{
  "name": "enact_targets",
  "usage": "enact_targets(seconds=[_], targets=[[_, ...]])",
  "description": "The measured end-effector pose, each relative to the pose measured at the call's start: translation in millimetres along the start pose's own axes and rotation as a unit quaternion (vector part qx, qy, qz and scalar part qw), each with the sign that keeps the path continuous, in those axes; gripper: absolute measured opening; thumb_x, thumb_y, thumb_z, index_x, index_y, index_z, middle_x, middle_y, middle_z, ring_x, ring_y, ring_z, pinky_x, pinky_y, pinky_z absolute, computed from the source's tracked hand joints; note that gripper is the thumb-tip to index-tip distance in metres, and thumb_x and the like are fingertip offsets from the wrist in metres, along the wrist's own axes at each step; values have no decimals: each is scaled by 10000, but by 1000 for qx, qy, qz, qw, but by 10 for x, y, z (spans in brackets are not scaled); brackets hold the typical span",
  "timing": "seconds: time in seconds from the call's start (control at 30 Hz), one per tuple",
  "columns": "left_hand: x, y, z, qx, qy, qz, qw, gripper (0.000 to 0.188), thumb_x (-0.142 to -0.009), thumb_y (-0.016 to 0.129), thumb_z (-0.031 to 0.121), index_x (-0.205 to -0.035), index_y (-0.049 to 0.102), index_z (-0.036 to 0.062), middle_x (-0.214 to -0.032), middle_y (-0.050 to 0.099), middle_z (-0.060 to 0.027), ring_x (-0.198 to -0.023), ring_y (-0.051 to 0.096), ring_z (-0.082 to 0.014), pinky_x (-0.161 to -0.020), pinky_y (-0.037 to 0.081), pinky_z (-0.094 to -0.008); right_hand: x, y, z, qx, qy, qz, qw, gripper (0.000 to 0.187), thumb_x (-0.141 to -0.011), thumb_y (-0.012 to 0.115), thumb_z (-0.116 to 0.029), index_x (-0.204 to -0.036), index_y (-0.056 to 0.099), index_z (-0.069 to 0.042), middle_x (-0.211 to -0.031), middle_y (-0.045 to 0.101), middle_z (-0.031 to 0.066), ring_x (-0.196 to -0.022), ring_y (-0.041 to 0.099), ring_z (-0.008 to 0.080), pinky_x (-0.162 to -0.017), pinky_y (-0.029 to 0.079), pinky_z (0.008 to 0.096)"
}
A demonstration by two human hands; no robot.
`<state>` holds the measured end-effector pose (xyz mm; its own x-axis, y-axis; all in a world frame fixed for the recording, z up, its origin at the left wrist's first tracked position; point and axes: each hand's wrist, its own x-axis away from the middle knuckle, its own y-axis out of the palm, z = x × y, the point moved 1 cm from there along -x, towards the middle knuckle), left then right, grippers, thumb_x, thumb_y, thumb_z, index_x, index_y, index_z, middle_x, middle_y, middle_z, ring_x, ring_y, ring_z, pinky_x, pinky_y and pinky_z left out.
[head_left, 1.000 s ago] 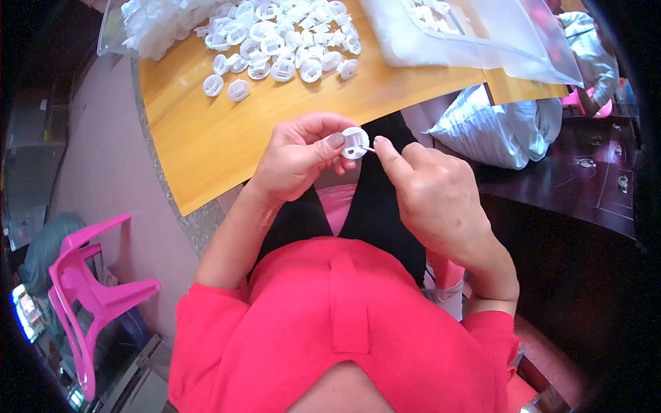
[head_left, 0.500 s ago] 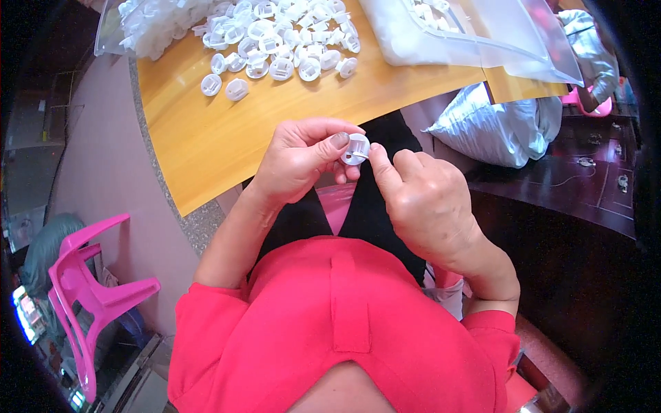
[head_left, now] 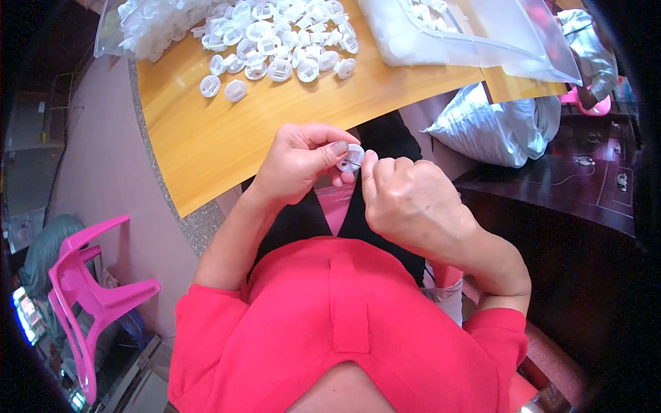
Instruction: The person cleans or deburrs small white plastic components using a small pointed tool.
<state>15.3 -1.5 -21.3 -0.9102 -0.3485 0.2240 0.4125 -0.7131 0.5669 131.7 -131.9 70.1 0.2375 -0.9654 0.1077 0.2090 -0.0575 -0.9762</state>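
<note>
My left hand (head_left: 299, 162) pinches a small white plastic cap (head_left: 352, 157) between thumb and fingers, just off the near edge of the wooden table (head_left: 227, 144). My right hand (head_left: 410, 203) is curled beside it, with its fingertips pressing on the cap's right side. Both hands hover above my lap, over my red shirt. A heap of several similar white caps (head_left: 275, 41) lies on the table farther away.
A clear plastic bag (head_left: 475, 31) with white parts lies at the table's far right, another clear bag (head_left: 138, 27) at the far left. A white sack (head_left: 492, 127) rests on a dark side surface (head_left: 571, 186) at right. A pink plastic chair (head_left: 86, 296) stands lower left.
Both hands have kept the cap between them, shifting slightly toward my body. My right fingers have curled tighter against the cap.
</note>
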Motion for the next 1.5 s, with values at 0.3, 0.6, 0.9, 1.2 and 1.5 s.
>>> enact_targets(seconds=[0.3,0.6,0.9,1.2,1.5], targets=[[10,-48,81,-29,-5,4,1000,173,-909,574,50,-1004,643,-77,-811,666,-118,-639,631,-142,-558,534,-245,-62,46,-23,-18,-10,18,1000,287,-768,594,-72,-980,601,121,-631,501,57,-554,548,157,-430,429,278],[20,-149,131,40,45,-12,998,247,-923,591,122,-1075,618,-71,-881,670,-134,-689,658,-166,-569,539,-254,39,24,128,-150,112,129,974,377,-755,569,12,-1130,568,59,-686,496,96,-606,560,245,-499,441,367],[24,-118,124,19,70,-12,997,243,-914,611,143,-1060,629,-51,-859,673,-112,-680,641,-143,-594,534,-251,54,39,67,-160,102,135,972,365,-751,581,0,-1112,593,54,-683,495,85,-598,557,231,-492,440,352],[26,-60,125,-37,90,11,995,189,-900,623,97,-1019,640,-49,-843,670,-91,-679,614,-115,-615,519,-237,-18,63,13,-113,93,119,982,358,-753,580,-53,-1092,591,64,-700,508,68,-607,559,202,-504,450,319],[31,-62,124,-80,110,-9,991,147,-895,614,51,-989,655,-55,-838,674,-84,-711,620,-108,-656,527,-240,-98,49,193,-224,64,47,971,129,-754,564,-46,-877,552,-9,-661,537,106,-598,599,293,-507,478,391]])
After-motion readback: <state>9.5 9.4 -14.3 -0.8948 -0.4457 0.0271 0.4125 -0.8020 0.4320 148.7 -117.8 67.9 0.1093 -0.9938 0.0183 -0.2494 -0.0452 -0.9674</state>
